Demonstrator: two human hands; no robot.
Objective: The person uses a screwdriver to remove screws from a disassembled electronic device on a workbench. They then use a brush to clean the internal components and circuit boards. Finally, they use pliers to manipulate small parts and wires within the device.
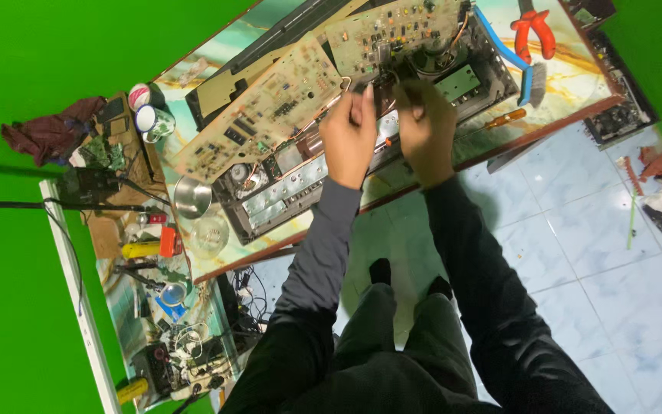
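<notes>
The marbled table (pixel 576 84) filled the upper half of the frame, and on it sat the opened electronics chassis (pixel 285 188), its metal frame bared. Two tan circuit boards were flipped up off it: the long one (pixel 258 115) leaning toward the upper left, the second board (pixel 392 31) at top centre. Both hands met over the middle of the chassis. The left hand (pixel 349 142) had its fingers pinched together on something small, too blurred to name; the right hand (pixel 427 130) was curled closed beside it, and what it gripped I could not tell. The risk, to my eye: the propped boards hung on thin wires, and a nudge from either wrist could strain them. Loose at the table's right end lay a blue-handled brush (pixel 526 73), red pliers (pixel 534 31) and a small orange screwdriver (pixel 506 118), near the edge and easily swept off.
</notes>
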